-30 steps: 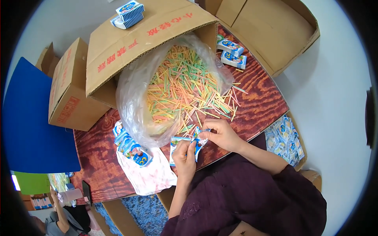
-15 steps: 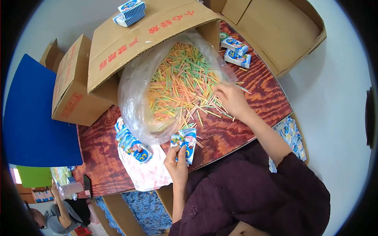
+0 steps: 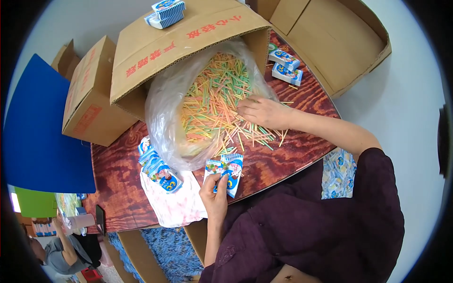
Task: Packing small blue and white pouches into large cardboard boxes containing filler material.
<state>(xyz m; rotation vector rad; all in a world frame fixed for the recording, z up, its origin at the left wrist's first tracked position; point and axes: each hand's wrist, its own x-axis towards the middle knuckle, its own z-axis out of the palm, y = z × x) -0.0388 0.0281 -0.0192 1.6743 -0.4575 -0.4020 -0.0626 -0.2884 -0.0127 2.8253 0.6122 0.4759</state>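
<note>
Lying loose at nine o'clock from our right hand (image 3: 264,113), the heap of thin coloured sticks (image 3: 212,106) spills out of a clear plastic bag (image 3: 159,111), its pieces pointing many ways. That hand is the nearer one: its fingers curl down into the edge of the heap, but we cannot tell whether they grip any sticks. Our left hand (image 3: 214,195) lies at six o'clock from the heap, well apart from it, and pinches blue-and-white packets (image 3: 233,167) between thumb and fingers, two as far as we can tell. They stand at about seven o'clock from our right hand, long axis running close to twelve–six; whether their tops are open we cannot make out. Under all this we see a dark red, wood-grained table (image 3: 269,170) with a curved edge. Measured from the heap, a row of packets (image 3: 163,177) overlaps a white-and-pink sheet (image 3: 177,205) at seven o'clock, and more packs (image 3: 287,73) lie at two. The bag sits in the mouth of a large cardboard box (image 3: 141,47); a smaller carton (image 3: 101,125) stands at nine, beside a blue panel (image 3: 47,127). Farther out, we find a co-worker (image 3: 61,257) between seven and eight o'clock.
</note>
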